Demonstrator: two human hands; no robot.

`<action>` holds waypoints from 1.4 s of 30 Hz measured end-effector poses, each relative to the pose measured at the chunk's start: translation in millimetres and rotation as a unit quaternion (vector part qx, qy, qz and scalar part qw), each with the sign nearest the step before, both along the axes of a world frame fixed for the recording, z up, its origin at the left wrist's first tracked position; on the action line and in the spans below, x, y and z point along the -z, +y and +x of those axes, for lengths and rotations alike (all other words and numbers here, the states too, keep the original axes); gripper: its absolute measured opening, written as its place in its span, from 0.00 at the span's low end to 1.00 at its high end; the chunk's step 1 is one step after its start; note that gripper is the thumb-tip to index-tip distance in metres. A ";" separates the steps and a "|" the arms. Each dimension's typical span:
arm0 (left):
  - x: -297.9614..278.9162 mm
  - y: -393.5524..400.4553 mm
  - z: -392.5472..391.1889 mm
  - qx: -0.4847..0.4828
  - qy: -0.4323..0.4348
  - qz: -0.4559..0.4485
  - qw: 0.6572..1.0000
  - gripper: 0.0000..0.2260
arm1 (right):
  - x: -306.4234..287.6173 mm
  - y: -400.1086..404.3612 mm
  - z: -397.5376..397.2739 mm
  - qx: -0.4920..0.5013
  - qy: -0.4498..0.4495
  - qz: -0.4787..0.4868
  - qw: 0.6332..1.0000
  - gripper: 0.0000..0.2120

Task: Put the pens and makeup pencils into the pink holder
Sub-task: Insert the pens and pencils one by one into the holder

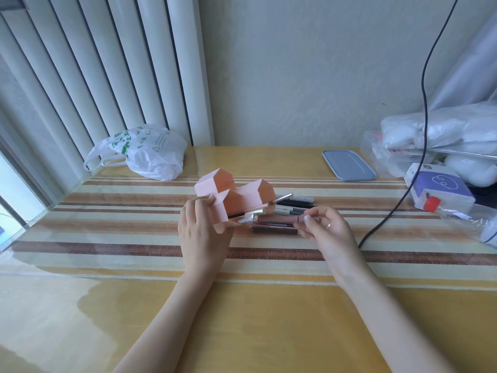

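Right fingers (pixel 312 219) around pink pencil (pixel 279 219), beside tilted left-held pink holder (pixel 234 200)

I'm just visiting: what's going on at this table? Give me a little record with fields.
Left hand: left hand grips the pink hexagon-celled plastic holder, tipped on its side
Right hand: right hand pinches a pink makeup tube
Loose items: pile of pens and makeup pencils beside the holder
Surface: striped yellow tablecloth
Behind: white plastic bag, blue-grey plastic lid
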State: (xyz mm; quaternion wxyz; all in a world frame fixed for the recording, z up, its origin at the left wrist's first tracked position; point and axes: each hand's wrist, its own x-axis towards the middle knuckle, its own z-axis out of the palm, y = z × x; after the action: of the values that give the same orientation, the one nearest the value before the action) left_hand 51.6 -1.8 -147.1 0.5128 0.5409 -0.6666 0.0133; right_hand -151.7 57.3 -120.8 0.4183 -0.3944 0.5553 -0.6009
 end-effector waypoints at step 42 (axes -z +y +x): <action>2.0 0.9 -0.4 0.028 -0.032 -0.022 0.999 0.28 | 8.6 6.0 31.5 0.038 0.438 -0.265 0.858 0.15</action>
State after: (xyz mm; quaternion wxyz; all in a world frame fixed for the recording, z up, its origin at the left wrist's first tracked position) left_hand 51.2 -0.8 -149.0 0.5031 0.5101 -0.6970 0.0304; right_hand -120.2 63.3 -129.4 -0.0120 -0.6912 0.5157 -0.5061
